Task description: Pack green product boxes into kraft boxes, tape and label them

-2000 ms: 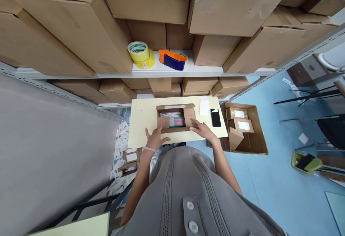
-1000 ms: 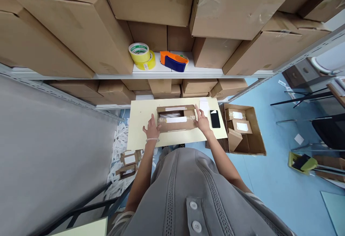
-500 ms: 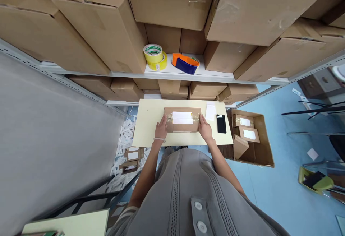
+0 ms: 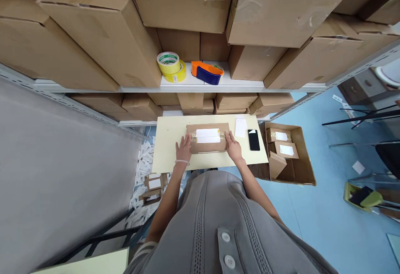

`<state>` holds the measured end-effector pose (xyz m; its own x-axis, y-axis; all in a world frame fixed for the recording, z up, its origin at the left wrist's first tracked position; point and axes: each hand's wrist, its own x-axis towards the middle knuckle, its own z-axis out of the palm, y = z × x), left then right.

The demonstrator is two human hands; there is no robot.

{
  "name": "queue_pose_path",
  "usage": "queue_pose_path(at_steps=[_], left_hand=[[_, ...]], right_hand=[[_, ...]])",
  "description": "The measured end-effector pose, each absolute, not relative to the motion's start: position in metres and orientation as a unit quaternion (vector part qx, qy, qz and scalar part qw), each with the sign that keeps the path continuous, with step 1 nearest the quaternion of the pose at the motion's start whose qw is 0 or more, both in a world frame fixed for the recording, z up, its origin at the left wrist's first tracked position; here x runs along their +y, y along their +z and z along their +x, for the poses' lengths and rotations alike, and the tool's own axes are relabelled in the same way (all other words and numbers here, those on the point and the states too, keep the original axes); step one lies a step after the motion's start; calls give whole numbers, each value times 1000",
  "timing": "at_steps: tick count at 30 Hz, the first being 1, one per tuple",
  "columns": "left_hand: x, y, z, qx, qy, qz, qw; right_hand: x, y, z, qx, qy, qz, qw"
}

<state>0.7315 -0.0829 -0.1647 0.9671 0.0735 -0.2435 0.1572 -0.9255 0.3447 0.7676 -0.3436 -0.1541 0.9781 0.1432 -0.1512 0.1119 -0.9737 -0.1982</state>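
Observation:
On the cream table lies a closed cardboard box (image 4: 208, 145) with clear tape along its middle and a white label (image 4: 208, 136) on top. My left hand (image 4: 183, 148), fingers stretched and spread, touches the box's left end. A pale band circles that wrist. At the right end, my right hand (image 4: 233, 147) rests with extended fingertips on the taped edge. Its fingers are apart, and the palm side is hidden. Beyond the right hand are white paper slips (image 4: 240, 127) and a black phone (image 4: 253, 140).
A shelf (image 4: 187, 89) with large cartons rises behind the table (image 4: 165, 149). It holds yellow tape rolls (image 4: 171, 66) and an orange-and-blue tape dispenser (image 4: 207, 72). An open carton (image 4: 305, 157) with smaller boxes stands right. Paper strips (image 4: 145, 157) and small boxes lie left, on the floor.
The view has shifted slightly, while the box keeps its place on the table. My left fingers have spread wider at the box's left end. The right fingertips have moved slightly over the right edge.

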Motion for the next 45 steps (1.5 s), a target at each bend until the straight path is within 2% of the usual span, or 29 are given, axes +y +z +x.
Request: queue_pose_path(at_steps=[5,9,17,20,25,30,36,40,42,45], left_hand=[[-114,-164,732,29,-38,990,131],[-141,-173,737,-98,-56,984,135],[-146,-183,745,-129,-57,982,130],[-146,-186,745,-130,-49,982,129],[-145,-192,745,-133,-32,983,124],[-142,-194,746,-147,-25,981,121],[-141,-192,746,-149,-26,981,125],[-142,-190,745,-149,-24,980,127],[-142,-188,744,-143,-21,981,129],[-143,-185,743,-134,-22,981,137]], right_hand=[[-340,-154,767,-54,79,-990,99],[-340,-152,767,-49,86,-990,99],[-340,-136,776,-55,57,-991,111],[-332,-107,807,-81,-7,-986,144],[-299,-27,896,-191,-143,-944,226],[-254,26,978,-222,-201,-930,213],[-222,23,1014,-172,-123,-961,176],[-226,20,1008,-179,-121,-959,184],[-236,20,997,-185,-140,-950,211],[-263,15,971,-176,-160,-923,303]])
